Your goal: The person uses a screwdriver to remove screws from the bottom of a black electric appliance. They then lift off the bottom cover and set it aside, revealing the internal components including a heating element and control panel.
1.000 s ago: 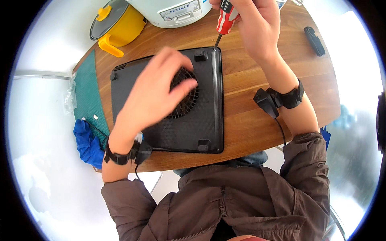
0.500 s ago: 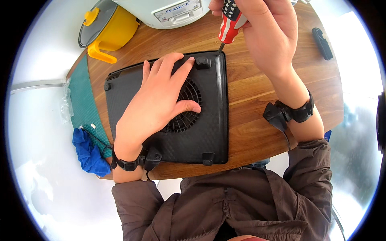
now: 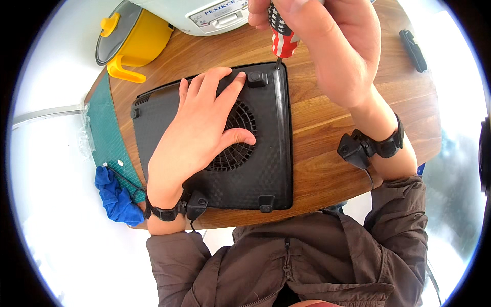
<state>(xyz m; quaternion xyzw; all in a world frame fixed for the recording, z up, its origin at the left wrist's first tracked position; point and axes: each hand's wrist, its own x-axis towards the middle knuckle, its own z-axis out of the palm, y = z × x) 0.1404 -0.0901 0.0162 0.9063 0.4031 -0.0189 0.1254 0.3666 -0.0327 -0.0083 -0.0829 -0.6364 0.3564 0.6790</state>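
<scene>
**Where Steady Pressure Counts Most**

While the black fan panel (image 3: 269,153) lies grille (image 3: 230,159) up on the wooden counter (image 3: 327,153), we see a flag-patterned screwdriver (image 3: 283,45) reaching its far right corner (whatever sits under the tip is too small to tell). The right hand (image 3: 337,46) grips the handle; the left hand (image 3: 197,130) is open, fingers spread on the panel, thumb over the grille. To do this well, we'd line up the shaft squarely, lean in before twisting, and press the panel down so nothing skids. Beyond stand a white appliance (image 3: 215,18) and a yellow pot (image 3: 151,48); leftward lies a blue cloth (image 3: 117,199).
</scene>
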